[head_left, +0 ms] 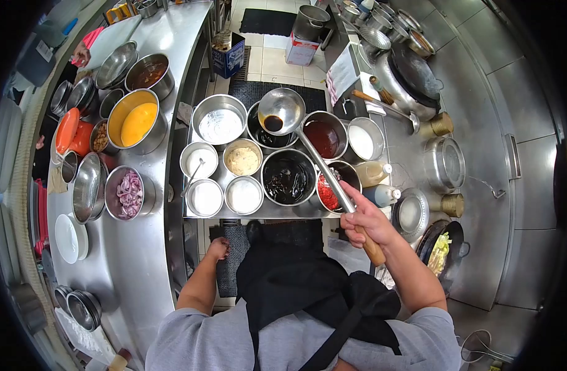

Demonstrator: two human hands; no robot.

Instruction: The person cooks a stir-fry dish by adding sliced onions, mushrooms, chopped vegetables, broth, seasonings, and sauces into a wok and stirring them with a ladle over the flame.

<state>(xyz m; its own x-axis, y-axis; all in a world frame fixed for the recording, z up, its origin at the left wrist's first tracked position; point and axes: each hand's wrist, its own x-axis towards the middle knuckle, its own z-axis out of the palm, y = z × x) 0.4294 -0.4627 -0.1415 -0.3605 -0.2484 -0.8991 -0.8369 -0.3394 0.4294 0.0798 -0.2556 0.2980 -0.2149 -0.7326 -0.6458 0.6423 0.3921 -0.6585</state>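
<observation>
My right hand point(365, 219) is wrapped round the handle of a long steel ladle point(289, 104) with a wooden grip end. The ladle's bowl holds a little dark liquid, over the pots at the back of the seasoning station. Under it stands a pot of dark sauce point(262, 133), partly hidden by the bowl. A larger pot of black sauce point(289, 179) sits nearer me, and a pot of red chopped chilli-like sauce point(328, 188) lies just beyond my right hand. My left hand point(218, 248) hangs low beside my apron, its fingers curled, with nothing visible in it.
Pots of white granules point(245, 195) and brownish paste point(242, 159) share the station. On the left counter point(135, 272) are sliced red onion point(130, 195) and yellow liquid point(139, 122). To the right are a wok of food point(441, 253) and bottles point(375, 173). Another person's hand point(81, 54) shows far left.
</observation>
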